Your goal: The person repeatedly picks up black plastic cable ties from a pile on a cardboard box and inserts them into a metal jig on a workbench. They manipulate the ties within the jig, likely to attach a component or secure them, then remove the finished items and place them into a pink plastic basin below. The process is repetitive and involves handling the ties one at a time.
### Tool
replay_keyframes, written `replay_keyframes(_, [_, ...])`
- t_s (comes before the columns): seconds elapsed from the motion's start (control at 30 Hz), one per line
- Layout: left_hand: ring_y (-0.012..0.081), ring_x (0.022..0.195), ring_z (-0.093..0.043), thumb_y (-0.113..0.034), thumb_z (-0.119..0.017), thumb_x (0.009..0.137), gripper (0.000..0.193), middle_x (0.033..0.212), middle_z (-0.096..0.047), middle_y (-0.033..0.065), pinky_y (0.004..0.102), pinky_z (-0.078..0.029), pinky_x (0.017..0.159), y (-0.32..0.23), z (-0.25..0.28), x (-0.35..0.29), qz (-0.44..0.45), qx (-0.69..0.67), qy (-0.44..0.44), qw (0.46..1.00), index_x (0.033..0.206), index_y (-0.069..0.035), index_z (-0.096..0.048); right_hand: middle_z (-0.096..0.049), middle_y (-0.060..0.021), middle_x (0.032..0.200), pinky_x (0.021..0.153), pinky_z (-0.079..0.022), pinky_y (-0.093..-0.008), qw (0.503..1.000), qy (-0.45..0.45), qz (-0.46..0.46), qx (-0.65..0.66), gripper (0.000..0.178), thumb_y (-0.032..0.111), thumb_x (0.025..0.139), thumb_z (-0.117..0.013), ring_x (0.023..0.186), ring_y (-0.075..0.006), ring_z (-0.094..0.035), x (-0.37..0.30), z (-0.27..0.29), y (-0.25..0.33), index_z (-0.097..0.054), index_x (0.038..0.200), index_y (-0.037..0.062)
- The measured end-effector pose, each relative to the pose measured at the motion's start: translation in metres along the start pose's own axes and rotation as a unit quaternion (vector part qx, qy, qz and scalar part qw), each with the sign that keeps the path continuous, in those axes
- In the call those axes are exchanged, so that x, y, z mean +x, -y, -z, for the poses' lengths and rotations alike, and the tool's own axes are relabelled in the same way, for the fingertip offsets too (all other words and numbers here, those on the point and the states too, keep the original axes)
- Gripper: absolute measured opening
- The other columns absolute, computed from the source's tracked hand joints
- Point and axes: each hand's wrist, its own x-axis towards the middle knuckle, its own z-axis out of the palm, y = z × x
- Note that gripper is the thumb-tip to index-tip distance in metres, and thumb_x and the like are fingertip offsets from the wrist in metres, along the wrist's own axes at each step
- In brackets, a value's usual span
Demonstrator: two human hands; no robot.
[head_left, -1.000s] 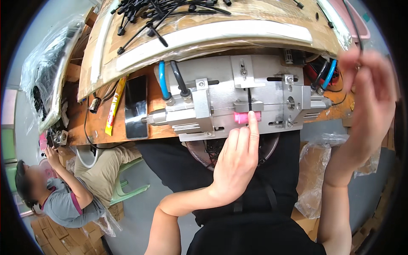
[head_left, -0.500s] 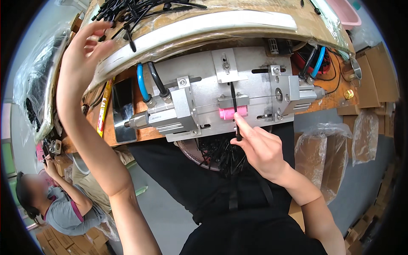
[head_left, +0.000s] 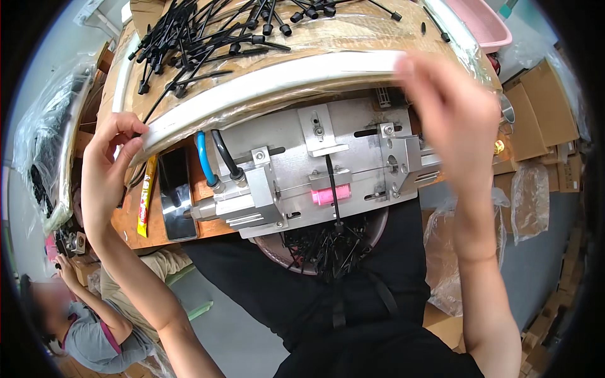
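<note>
A thin black plastic rod (head_left: pixel 333 189) lies across the pink block (head_left: pixel 321 196) of a grey metal clamping fixture (head_left: pixel 365 154); its capped end points toward me. At the left end of the white padded table edge (head_left: pixel 252 80), my left hand (head_left: pixel 112 160) is closed, thumb and forefinger pinching the lower end of another black rod (head_left: pixel 156 108) beside the pile. My right hand (head_left: pixel 457 116) is raised over the fixture's right side, near the right end of the padded edge. Motion smears its fingers, so whether anything is in them cannot be made out.
Black capped rods (head_left: pixel 189 44) lie heaped on the cardboard-covered shelf. A pink bowl (head_left: pixel 268 247) of rods rests below the fixture. A phone (head_left: pixel 176 195) and a yellow packet (head_left: pixel 146 196) lie at left; blue and black hoses (head_left: pixel 203 157) rise there. A co-worker (head_left: pixel 101 334) sits lower left.
My right hand has left the rod on the pink block and moved up and right. My left hand has come down to the padded edge and closed on a rod. The view has shifted.
</note>
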Motion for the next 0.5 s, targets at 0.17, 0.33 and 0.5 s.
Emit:
replay_keyframes(0.17, [0.0135, 0.077, -0.051, 0.014, -0.067, 0.07, 0.071, 0.085, -0.053, 0.0034, 0.0256, -0.046, 0.07, -0.052, -0.06, -0.053, -0.094, 0.06, -0.155, 0.982, 0.137, -0.005, -0.055, -0.065, -0.0187, 0.095, 0.077, -0.051, -0.0431, 0.978, 0.089, -0.019, -0.187, 0.036, 0.013, 0.084, -0.068, 0.087, -0.0334, -0.063, 0.069, -0.022, -0.049, -0.058, 0.118, 0.007])
replay_keyframes(0.33, [0.021, 0.085, -0.054, 0.008, -0.074, 0.066, 0.08, 0.094, -0.057, 0.0073, 0.035, -0.046, 0.078, -0.108, -0.142, -0.109, -0.098, 0.087, -0.056, 0.99, 0.14, 0.006, -0.046, -0.063, -0.0089, 0.082, 0.063, -0.048, -0.0279, 0.942, 0.243, -0.231, -0.025, 0.027, 0.017, 0.09, -0.065, 0.072, -0.0147, -0.059, 0.096, 0.002, -0.043, -0.061, 0.114, 0.0053])
replay_keyframes(0.5, [0.0184, 0.078, -0.051, 0.001, -0.061, 0.076, 0.063, 0.091, -0.049, 0.0074, 0.0284, -0.045, 0.071, -0.128, -0.209, -0.119, -0.114, 0.173, -0.038, 0.978, 0.137, 0.009, -0.047, -0.061, -0.0028, 0.08, 0.058, -0.045, -0.0188, 0.915, 0.026, -0.257, 0.31, 0.023, 0.017, 0.097, -0.058, 0.066, -0.0059, -0.055, 0.078, 0.007, -0.049, -0.063, 0.11, -0.0011])
